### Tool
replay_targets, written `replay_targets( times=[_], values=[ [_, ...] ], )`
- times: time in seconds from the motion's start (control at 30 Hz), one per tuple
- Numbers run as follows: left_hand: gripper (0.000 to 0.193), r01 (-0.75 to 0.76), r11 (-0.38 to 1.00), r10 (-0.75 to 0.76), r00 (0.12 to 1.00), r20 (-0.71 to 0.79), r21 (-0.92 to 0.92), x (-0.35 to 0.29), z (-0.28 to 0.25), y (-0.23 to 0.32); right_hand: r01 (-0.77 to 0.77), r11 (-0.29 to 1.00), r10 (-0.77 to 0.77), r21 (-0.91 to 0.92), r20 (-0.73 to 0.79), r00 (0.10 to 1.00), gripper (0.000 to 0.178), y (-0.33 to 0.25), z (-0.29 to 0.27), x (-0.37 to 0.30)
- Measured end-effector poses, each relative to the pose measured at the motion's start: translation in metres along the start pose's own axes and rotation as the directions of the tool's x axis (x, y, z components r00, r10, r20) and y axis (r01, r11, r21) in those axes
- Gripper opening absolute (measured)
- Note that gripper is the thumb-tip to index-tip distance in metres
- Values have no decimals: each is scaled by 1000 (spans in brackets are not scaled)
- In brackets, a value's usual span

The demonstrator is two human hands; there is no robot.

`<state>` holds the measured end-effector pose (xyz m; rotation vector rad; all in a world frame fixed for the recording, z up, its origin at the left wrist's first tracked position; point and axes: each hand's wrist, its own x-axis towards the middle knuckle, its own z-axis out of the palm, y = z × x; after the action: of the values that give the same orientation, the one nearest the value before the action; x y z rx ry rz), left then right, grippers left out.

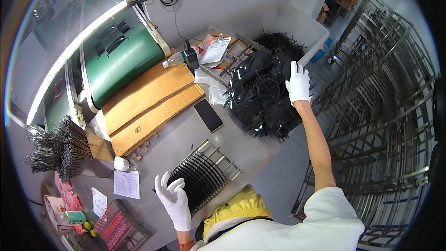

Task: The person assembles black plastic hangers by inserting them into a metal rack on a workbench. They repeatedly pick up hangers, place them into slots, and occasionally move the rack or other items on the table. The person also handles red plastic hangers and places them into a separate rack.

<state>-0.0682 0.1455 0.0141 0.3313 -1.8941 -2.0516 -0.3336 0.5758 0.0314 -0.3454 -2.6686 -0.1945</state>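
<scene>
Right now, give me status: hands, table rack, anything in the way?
Left hand by table rack, grip unclear; right hand open at black pile. Rack holds black rods. Phone lies between cardboard and pile.

Nothing can be read: the print on the white sheet (pixel 126 184) and the clipboard paper (pixel 215 52) is too small.

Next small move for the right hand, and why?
Probably reach the right hand into the black pile: it looks open and free at the pile's edge, while the rack beside the left hand looks partly bare.
</scene>
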Motion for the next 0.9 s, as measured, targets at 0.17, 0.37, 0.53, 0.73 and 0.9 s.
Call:
replay_targets(
  times=[0.17,0.37,0.53,0.73,0.9],
  values=[
    [75,26,1000,-26,999,22,-3,9,7,-2,89,996,-93,-26,-266,959,64,12,-10,12],
    [70,77,988,-62,991,115,-131,42,19,3,44,875,-104,481,100,990,60,-60,-108,-3],
    [96,-140,822,233,967,101,-552,67,95,13,395,555,-530,732,-54,846,41,-180,-106,-114],
    [47,210,891,-291,945,-151,-403,81,40,14,649,457,-653,608,-266,709,29,-203,-89,-174],
    [59,-16,556,106,993,52,-831,77,-16,-2,63,353,-867,933,301,396,30,-157,7,-199]
  ],
)
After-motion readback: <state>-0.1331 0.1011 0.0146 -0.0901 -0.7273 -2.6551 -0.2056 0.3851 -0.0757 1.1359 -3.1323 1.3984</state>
